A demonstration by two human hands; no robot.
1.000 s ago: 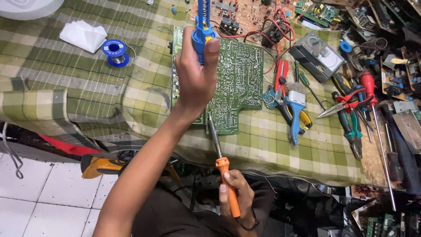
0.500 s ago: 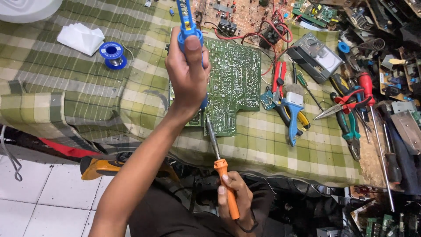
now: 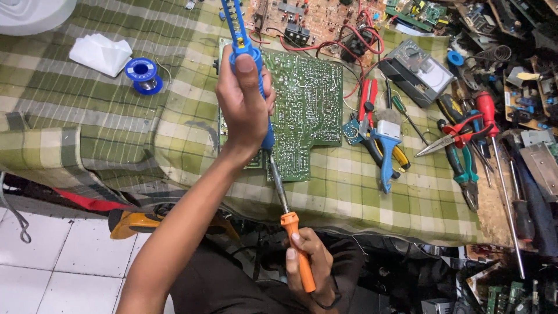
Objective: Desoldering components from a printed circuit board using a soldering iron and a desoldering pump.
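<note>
Here, the left hand (image 3: 243, 104) clamps a blue plastic desoldering pump (image 3: 239, 36) over the green circuit board (image 3: 305, 110). At six o'clock, the right hand (image 3: 308, 264) grips an orange-handled soldering iron (image 3: 295, 247).

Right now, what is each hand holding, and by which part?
Left hand grips the blue plastic desoldering pump around its lower barrel; right hand holds the orange-handled soldering iron by its handle.
</note>
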